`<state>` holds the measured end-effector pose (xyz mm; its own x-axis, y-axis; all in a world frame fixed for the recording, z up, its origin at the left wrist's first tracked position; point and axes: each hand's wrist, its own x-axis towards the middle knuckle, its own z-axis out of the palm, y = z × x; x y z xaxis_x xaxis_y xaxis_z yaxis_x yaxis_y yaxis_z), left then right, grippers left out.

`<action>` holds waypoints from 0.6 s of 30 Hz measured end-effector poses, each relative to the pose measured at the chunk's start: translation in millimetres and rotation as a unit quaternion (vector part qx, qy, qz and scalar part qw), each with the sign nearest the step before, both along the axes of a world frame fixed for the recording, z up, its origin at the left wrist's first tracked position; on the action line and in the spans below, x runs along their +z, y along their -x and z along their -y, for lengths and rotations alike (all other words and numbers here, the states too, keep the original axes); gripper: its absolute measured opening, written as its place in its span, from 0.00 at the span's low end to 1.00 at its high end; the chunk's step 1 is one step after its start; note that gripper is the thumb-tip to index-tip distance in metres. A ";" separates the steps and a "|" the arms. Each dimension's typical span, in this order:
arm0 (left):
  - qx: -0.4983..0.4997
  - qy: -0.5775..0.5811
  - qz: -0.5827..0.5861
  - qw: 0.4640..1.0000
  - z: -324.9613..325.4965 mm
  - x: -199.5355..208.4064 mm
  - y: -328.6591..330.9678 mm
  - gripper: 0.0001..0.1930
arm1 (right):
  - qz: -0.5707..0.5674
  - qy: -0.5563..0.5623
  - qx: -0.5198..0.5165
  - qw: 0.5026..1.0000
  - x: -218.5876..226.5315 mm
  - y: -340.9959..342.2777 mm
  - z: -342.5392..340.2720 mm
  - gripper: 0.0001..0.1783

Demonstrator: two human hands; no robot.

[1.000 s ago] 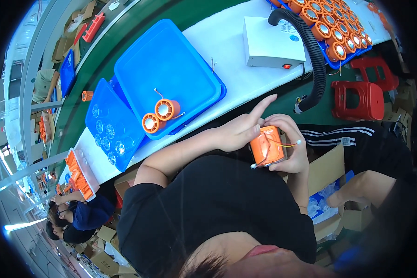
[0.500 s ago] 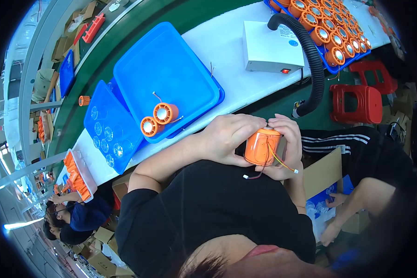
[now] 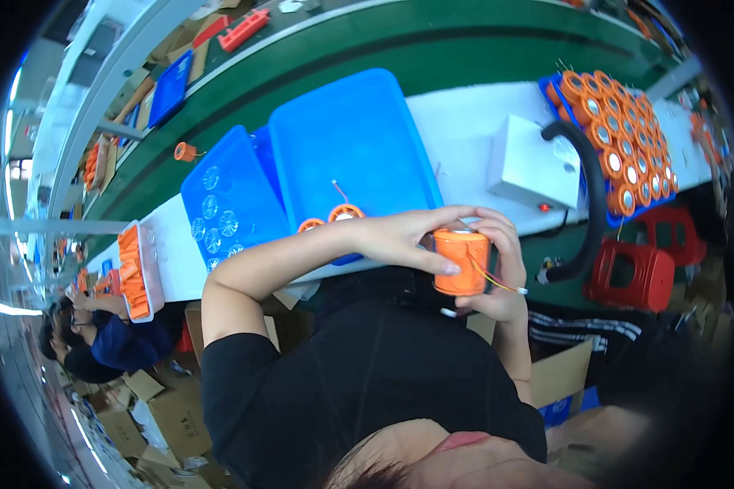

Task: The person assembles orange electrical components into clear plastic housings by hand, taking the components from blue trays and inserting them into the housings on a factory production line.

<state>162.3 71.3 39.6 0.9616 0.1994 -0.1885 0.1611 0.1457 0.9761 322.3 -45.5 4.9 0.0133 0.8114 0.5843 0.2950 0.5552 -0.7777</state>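
Note:
In front of my chest I hold an orange cylindrical motor unit (image 3: 457,275) between both hands, roughly upright. My left hand (image 3: 412,239) wraps over its top and left side, the thumb pressed on the front. My right hand (image 3: 507,281) curls around the right side, with fingers over the top and others under the base. Thin wires with small white connectors hang from the unit. Left of my hands, two more orange motor units (image 3: 345,213) lie in a large blue tray (image 3: 342,130), partly hidden by my left forearm.
A blue tray (image 3: 245,175) of clear round plastic parts stands at left, beyond a bin of orange parts (image 3: 144,281). To the right are a white box (image 3: 530,167) with a black hose (image 3: 593,196), a tray packed with orange units (image 3: 620,138), and red stools (image 3: 632,273).
The view has shifted, so the bench sits lower and further right. My left thumb has come onto the front of the motor unit. Both hands still hold it.

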 end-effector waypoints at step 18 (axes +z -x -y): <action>0.378 -0.501 -0.455 0.631 -400.8 -150.3 192.5 0.36 | -0.116 0.270 -0.316 0.902 -55.9 71.2 -63.3 0.22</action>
<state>-30.1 472.1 -110.7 0.1037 0.9946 -0.0093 0.9763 -0.1000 0.1918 251.1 17.8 -51.1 0.6444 0.7642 0.0281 0.2138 -0.1448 -0.9661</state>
